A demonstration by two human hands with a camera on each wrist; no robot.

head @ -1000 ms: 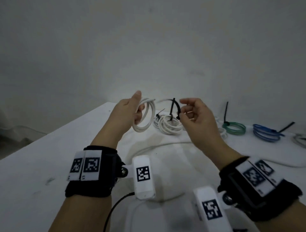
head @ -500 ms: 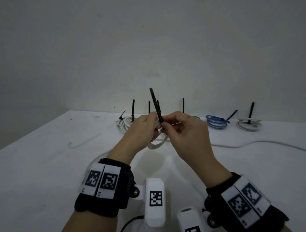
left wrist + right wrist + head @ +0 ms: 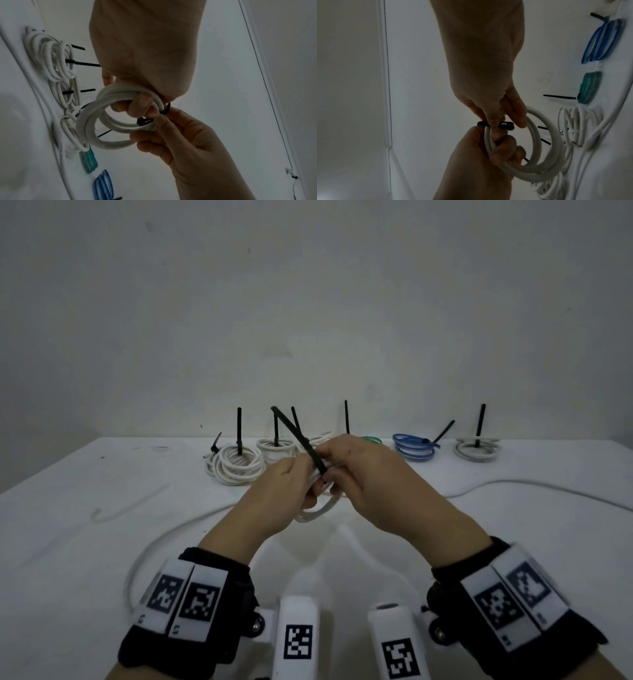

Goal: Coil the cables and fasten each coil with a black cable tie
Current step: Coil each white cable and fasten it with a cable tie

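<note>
White desk (image 3: pixel 85 542) carries a back row of tied coils: white coils (image 3: pixel 236 463) at left, green coil (image 3: pixel 371 440) mostly behind the hands, blue coil (image 3: pixel 412 446), grey coil (image 3: pixel 476 448) far right, each w/ a black tie tail sticking up. Loose white cable (image 3: pixel 513 486) trails across the desk at right.

Above the desk centre, left hand (image 3: pixel 284 494) grips a small white coil (image 3: pixel 318 508), fingers (image 3: pixel 135 104) curled through the loop. Right hand (image 3: pixel 366 474) pinches the black cable tie (image 3: pixel 298 436) against the coil, just beside the left thumb.

Head view shows the tie's long tail slanting up-left, but hands hide the wrap. Left wrist view shows the coil (image 3: pixel 102 121) as several turns and the tie head (image 3: pixel 144 121) at the right fingertips. Right wrist view shows the tie (image 3: pixel 494 125) crossing the bundle (image 3: pixel 544 148) btwn both thumbs; whether it's threaded, can't tell.

Vs 1 s ago: hands were apart, coil in left, tie in right; now they meet at the coil. Vs 0.5 s ago: much the same grip, tail leaning more to the left.
</note>
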